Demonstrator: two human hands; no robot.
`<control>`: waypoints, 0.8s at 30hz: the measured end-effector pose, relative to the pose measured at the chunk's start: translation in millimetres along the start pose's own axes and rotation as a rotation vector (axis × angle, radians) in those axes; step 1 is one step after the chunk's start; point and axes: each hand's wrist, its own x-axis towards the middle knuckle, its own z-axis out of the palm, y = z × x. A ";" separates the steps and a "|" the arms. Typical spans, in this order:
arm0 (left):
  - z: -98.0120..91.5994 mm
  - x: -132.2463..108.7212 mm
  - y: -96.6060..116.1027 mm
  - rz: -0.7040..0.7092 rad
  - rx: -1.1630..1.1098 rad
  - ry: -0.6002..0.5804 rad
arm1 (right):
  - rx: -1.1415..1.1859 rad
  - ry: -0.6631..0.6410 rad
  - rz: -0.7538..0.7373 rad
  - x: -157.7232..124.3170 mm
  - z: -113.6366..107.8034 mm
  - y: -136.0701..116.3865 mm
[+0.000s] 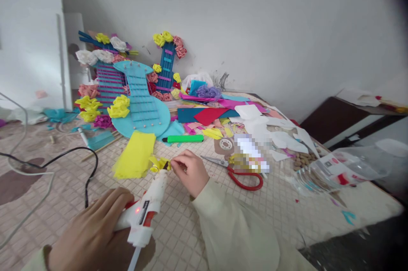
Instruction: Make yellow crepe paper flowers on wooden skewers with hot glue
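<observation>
My left hand (92,228) is wrapped round the handle of a white hot glue gun (147,207), whose small red light glows. A glue stick (135,258) sticks out of its back end. The dark nozzle points away from me and meets a small yellow paper flower (155,164). My right hand (190,171) pinches at the flower's right side, close to the nozzle tip; the fingertips partly hide the hold. Just left of the flower lies a stack of yellow crepe paper (134,156). Red-handled scissors (244,177) rest right of my right hand.
A light blue guitar-shaped board (140,101) with strings leans among paper flowers at the back left. A green marker (185,138), a tape roll (225,144) and paper scraps (255,122) lie behind my hands. A plastic bottle (344,169) lies right. A black cable (92,173) loops left.
</observation>
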 end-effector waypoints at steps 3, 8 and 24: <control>-0.3 0.2 0.6 -0.023 -0.024 -0.009 | -0.003 -0.003 0.004 -0.8 -0.7 0.1; -0.6 -0.6 1.8 -0.039 -0.040 -0.011 | -0.021 -0.008 0.003 -0.6 -1.6 0.0; -1.3 -5.7 -5.5 -0.081 -0.034 -0.025 | -0.011 0.007 -0.005 -0.6 -0.8 -0.1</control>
